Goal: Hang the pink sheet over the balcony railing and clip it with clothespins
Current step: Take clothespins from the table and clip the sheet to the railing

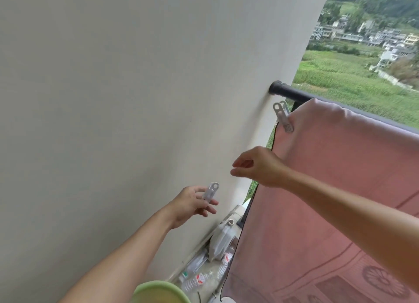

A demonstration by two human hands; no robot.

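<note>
The pink sheet (335,189) hangs over the dark balcony railing (292,94) on the right and drapes down toward the floor. A pale grey clothespin (283,117) is clipped on the sheet's upper left corner, just below the rail. My left hand (192,205) holds a second pale grey clothespin (210,191) in its fingers, low and left of the sheet. My right hand (260,166) hovers in front of the sheet's left edge, fingers slightly apart, holding nothing.
A plain white wall (136,98) fills the left and meets the rail's end. On the floor by the wall lie a white plastic jug (221,239) and several empty bottles (195,280). A green basin rim (158,291) shows at the bottom.
</note>
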